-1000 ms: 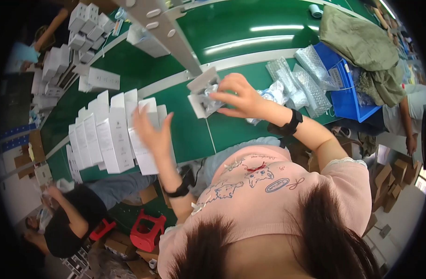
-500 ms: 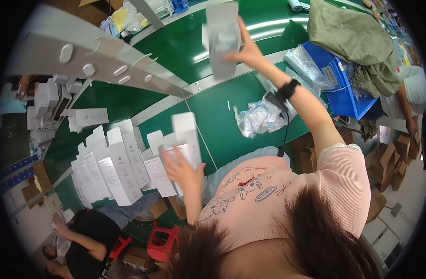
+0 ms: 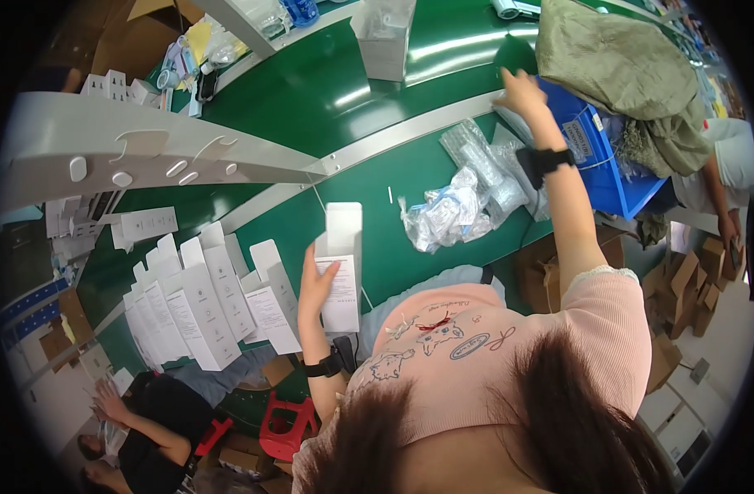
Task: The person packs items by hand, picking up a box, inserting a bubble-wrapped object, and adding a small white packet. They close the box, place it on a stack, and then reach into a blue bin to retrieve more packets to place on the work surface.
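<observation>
White box (image 3: 341, 300), mid-frame, gripped by left hand (image 3: 314, 288); right hand (image 3: 523, 95), upper right, held loosely spread near blue bin (image 3: 614, 188); white cartons (image 3: 204, 311) ranked lower left.

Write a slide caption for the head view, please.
Left hand holds a white box; right hand near the blue bin.

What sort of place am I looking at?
Probably a workshop or factory packing area: a row of white cardboard boxes with raised flaps and clear bubble-textured plastic pouches sit on a long green-topped workbench, near a blue plastic bin.
</observation>
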{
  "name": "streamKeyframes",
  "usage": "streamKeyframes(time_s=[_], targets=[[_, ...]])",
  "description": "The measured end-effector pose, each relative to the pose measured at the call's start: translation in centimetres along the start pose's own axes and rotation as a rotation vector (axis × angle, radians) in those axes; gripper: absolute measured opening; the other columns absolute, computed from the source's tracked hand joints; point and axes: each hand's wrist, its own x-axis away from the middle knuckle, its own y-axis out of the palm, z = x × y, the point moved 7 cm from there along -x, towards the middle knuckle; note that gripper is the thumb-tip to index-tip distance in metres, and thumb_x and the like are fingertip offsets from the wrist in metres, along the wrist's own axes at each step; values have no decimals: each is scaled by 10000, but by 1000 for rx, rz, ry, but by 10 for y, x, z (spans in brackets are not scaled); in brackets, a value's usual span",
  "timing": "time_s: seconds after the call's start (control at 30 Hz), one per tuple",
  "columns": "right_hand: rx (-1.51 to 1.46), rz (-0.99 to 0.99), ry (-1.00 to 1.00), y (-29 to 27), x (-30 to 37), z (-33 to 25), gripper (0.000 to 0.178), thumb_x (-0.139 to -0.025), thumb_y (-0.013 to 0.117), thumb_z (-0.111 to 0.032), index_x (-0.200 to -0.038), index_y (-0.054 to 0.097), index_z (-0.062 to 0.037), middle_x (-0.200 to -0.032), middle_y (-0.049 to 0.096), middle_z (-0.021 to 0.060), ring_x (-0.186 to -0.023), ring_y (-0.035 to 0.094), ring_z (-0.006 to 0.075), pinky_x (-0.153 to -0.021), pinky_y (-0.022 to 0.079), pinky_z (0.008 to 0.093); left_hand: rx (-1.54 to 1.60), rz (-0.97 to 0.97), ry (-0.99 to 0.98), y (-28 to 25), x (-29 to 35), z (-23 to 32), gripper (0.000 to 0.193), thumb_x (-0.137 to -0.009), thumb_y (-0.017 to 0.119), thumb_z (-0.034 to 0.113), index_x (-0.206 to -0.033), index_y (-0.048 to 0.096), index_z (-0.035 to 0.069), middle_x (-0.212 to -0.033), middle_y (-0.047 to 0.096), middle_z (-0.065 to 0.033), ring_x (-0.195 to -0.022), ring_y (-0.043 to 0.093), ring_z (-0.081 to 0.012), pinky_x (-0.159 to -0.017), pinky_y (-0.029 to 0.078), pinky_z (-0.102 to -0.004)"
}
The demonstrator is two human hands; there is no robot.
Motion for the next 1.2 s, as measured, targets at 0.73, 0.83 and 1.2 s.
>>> streamKeyframes(time_s=[0.73,0.83,1.2], targets=[[-2168,580,-452,-116,206,-117,530,-772,585,-36,-1200,280,-106,-1114,408,94,-1010,452,188,-866,399,320,63,378,648,27,35,138,622,-607,761,145,-1055,339,56,-1153,450,-185,-1029,479,-336,-861,390,-374],[-2235,564,-374,-94,227,-167,566,-755,616,-57,-1202,272,-100,-1125,391,90,-1017,429,195,-868,388,338,85,442,431,25,43,123,656,-609,776,169,-1042,299,41,-1120,464,-202,-964,503,-348,-809,408,-379],[-841,771,-911,-66,297,-238,499,-651,692,-110,-1113,514,-171,-1096,435,137,-1079,394,304,-902,349,378,15,514,571,40,63,84,683,-578,807,163,-1001,282,55,-1187,401,-246,-1002,491,-339,-803,409,-392]])
